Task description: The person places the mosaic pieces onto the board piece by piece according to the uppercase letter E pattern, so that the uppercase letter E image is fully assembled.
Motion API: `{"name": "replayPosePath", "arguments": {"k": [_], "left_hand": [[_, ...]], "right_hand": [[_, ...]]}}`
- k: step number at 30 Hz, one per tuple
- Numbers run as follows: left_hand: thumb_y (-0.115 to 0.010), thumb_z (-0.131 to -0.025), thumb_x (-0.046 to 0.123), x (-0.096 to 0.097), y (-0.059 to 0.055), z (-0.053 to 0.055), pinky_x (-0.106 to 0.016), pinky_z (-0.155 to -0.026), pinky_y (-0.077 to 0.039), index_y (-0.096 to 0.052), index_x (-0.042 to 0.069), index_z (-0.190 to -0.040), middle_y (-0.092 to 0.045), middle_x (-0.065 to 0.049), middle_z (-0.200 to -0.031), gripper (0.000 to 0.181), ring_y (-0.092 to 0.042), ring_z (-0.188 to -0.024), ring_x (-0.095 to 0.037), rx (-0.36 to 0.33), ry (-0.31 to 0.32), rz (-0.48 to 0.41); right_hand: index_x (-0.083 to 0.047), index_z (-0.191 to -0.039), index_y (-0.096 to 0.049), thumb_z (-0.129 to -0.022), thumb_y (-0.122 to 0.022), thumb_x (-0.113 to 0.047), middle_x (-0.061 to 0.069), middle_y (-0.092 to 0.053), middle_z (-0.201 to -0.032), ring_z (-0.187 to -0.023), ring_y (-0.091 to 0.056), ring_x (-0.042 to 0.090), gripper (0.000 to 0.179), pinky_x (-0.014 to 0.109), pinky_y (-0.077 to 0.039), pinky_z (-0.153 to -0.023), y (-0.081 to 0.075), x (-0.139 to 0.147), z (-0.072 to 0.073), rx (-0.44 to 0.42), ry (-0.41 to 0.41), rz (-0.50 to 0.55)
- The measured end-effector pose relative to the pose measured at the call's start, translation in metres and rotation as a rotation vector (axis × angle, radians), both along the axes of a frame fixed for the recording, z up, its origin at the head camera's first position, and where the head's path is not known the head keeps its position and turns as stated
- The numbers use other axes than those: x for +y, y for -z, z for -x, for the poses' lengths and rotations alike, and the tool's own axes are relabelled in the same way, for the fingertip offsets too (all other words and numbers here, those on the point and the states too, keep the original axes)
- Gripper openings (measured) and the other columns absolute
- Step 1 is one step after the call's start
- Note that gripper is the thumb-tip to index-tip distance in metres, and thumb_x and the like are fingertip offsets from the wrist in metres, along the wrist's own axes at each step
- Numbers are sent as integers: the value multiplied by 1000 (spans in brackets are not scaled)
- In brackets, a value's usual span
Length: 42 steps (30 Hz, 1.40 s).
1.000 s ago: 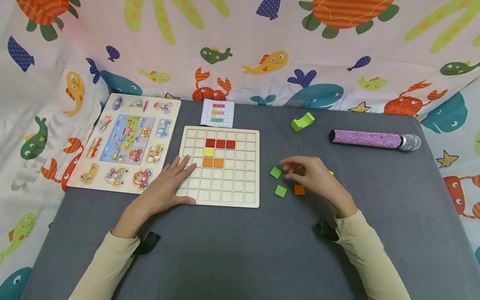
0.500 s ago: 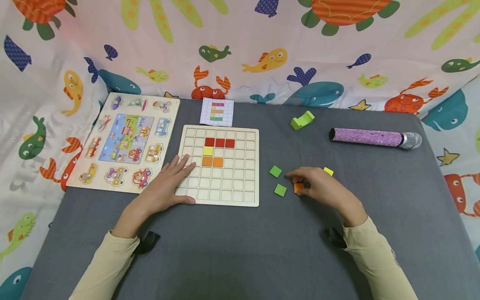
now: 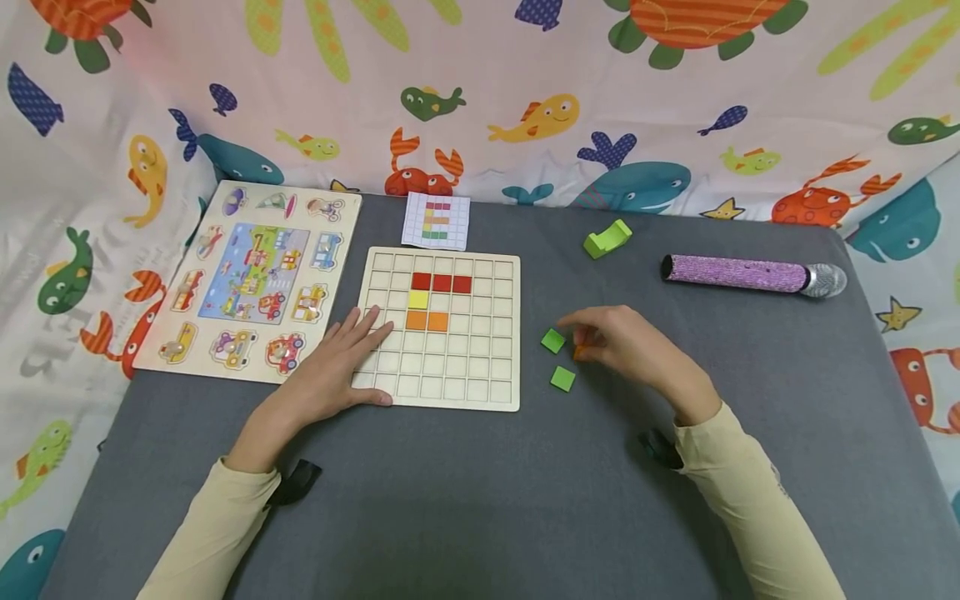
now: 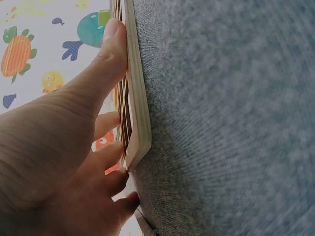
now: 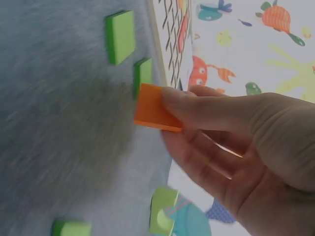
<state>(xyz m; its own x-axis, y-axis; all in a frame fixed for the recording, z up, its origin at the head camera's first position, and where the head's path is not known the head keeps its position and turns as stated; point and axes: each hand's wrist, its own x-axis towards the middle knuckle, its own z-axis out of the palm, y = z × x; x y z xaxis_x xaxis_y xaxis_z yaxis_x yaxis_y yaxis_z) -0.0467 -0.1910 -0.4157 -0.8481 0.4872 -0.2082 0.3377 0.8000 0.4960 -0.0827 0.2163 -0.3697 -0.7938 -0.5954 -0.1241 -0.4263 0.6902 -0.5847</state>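
My right hand pinches an orange square tile between thumb and fingers, held up over the grey cloth. Two green tiles lie just left of it, near the wooden grid board. Spread over the board's left edge, my left hand rests with straight fingers; its thumb lies by the front edge in the left wrist view. In the grid are a row of red tiles, one yellow tile and two orange tiles.
A wooden vehicle puzzle lies left of the board. Behind the board is a printed pattern card. A curved green block and a purple glittery microphone lie at the back right, before a sea-animal curtain.
My right hand has moved down to the loose orange tile, pinched it and lifted it up and left. The loose yellow tile is now hidden in the head view. My left hand stays put.
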Motion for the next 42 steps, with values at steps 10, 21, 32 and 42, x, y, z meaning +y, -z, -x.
{"name": "replayPosePath", "arguments": {"k": [10, 21, 32, 42], "left_hand": [[-82, -74, 48, 0, 1, 0, -56, -119, -8, -28, 9, -155, -12, -13, -163, 105, -1, -150, -35, 14, 4, -4], [-82, -74, 49, -2, 1, 0, -57, -118, -9, -28, 9, -155, -12, -13, -163, 105, -1, -150, -35, 23, 10, -5], [-81, -74, 51, -1, 1, 1, -57, -118, -8, -29, 10, -155, -12, -13, -163, 105, 0, -150, -34, 9, 4, -5], [-81, -73, 51, -2, 2, 1, -58, -118, -8, -29, 10, -155, -12, -13, -163, 105, -1, -150, -35, 15, 4, 0]], "right_hand": [[-1, -118, -68, -84, -75, 1, 6, -68, -92, -85, -63, 17, 35, 34, -56, -78, 7, -49, 25, 84, -13, 170], [0, -113, -70, -83, -76, -1, 4, -67, -88, -83, -60, 14, 31, 29, -55, -78, 20, -104, 44, 1, -60, 287], [-2, -112, -70, -85, -75, -3, 3, -67, -88, -83, -60, 14, 28, 26, -51, -78, 30, -138, 58, -76, -59, 203], [-2, -116, -68, -88, -73, -4, 5, -68, -93, -87, -62, 16, 29, 26, -51, -79, 32, -143, 58, -76, -84, 92]]}}
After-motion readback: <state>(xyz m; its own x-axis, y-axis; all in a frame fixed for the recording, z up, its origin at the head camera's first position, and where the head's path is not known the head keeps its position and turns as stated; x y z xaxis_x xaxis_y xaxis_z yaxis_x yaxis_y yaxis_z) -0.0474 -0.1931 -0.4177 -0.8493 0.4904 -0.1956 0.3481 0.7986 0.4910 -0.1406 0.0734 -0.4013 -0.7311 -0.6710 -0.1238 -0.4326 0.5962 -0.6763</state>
